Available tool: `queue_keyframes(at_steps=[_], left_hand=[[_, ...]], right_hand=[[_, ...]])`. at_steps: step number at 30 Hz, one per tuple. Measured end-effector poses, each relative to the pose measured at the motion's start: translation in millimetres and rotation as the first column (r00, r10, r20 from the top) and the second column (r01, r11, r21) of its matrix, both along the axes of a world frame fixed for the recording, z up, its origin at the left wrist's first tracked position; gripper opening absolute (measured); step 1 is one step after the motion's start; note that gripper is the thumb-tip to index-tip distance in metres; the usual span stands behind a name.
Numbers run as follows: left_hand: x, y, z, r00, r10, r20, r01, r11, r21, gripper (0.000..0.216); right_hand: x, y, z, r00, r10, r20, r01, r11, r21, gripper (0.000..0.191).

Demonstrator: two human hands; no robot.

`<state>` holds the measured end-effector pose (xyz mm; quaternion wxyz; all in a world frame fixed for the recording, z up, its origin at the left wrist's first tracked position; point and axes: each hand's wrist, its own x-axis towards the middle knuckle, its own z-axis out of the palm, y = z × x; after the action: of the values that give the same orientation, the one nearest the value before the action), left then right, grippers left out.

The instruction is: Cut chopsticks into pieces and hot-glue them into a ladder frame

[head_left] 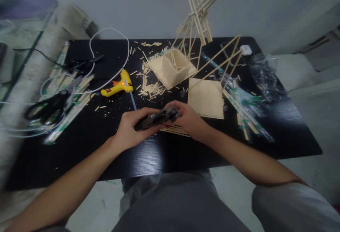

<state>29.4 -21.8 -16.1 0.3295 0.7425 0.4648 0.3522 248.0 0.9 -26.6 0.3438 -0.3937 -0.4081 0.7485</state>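
Dark, blurred tool [156,118] — gripped at both ends by left hand [130,130] and right hand [190,120].

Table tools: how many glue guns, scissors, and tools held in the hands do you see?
Yellow glue gun: 1
Black scissors: 1
Dark tool gripped by left hand and right hand: 1
Total: 3

Black table [159,161].
Under grip, flat on top: stick bundle [175,131].
Just beyond-right: stick panel [207,99].
Beyond: offcuts [151,88] scattered; open stick box [172,69]; stick frame [196,16] standing behind box.
Beyond-left: yellow glue gun [119,85], lamp lit; white cord [111,33].
Far left: scissors [47,106].
Right: wrapped sticks [247,108], plastic bag [265,78].
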Motion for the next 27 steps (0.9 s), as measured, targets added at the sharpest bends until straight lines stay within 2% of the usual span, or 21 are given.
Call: queue_keyframes(at_steps=[6,11,18,23,27], left_hand=[[-1.4,2.4,-3.7,0.999,-0.032,0.0,0.032,0.997,0.075,0.029],[-2.3,4.0,-2.2,1.0,-0.031,0.001,0.031,0.997,0.074,0.03],[-4.4,2.4,-10.1,0.999,-0.038,0.02,0.037,0.996,0.08,0.029],[-3.6,3.0,-7.5,0.996,-0.072,0.045,0.065,0.988,0.14,0.028],[-5.5,3.4,-7.4,0.998,-0.058,0.013,0.055,0.989,0.136,0.028]], right_hand=[[-0.4,0.2,-2.0,0.999,0.037,-0.03,-0.039,0.997,-0.064,0.044],[2.3,1.6,1.5,0.994,0.075,-0.081,-0.084,0.99,-0.116,0.042],[5.3,2.4,2.1,0.995,0.09,-0.048,-0.092,0.995,-0.047,0.045],[5.7,1.9,2.2,0.996,0.086,-0.007,-0.086,0.996,-0.016,0.041],[4.2,-0.4,2.0,0.998,0.065,-0.02,-0.065,0.997,-0.029,0.043]])
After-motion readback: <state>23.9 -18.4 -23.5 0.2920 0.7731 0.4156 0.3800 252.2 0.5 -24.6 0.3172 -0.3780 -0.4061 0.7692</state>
